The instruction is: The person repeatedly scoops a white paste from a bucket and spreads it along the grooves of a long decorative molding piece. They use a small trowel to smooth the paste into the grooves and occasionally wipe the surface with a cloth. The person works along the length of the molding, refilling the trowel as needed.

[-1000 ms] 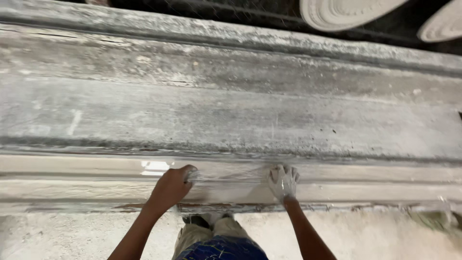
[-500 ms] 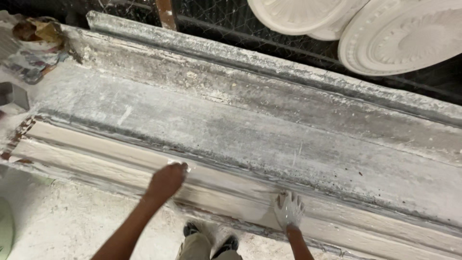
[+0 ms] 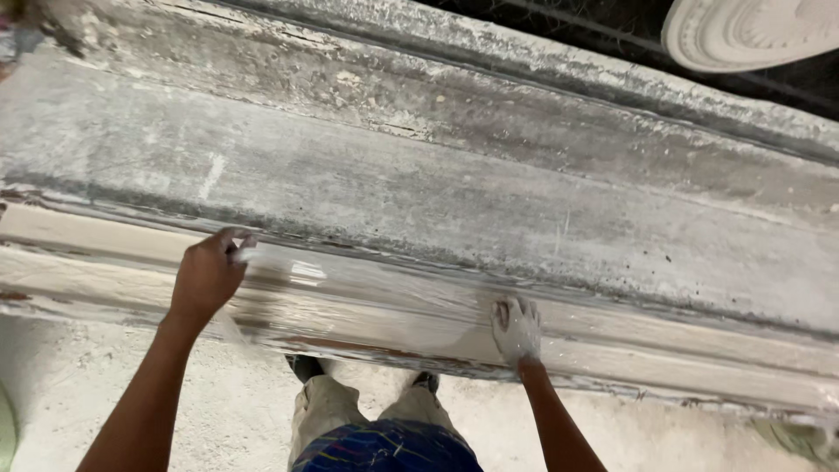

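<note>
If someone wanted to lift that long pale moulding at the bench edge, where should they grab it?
Probably from the near side, both hands spread wide along the long moulding. It lies flat and runs past both picture edges, so one grip would likely let it sag. The left hand and plaster-coated right hand rest on it, apart like that.

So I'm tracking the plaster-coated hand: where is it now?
In the head view, the right hand lies flat on the wet cream moulding strip, right of centre, above the person's trousers.
</note>
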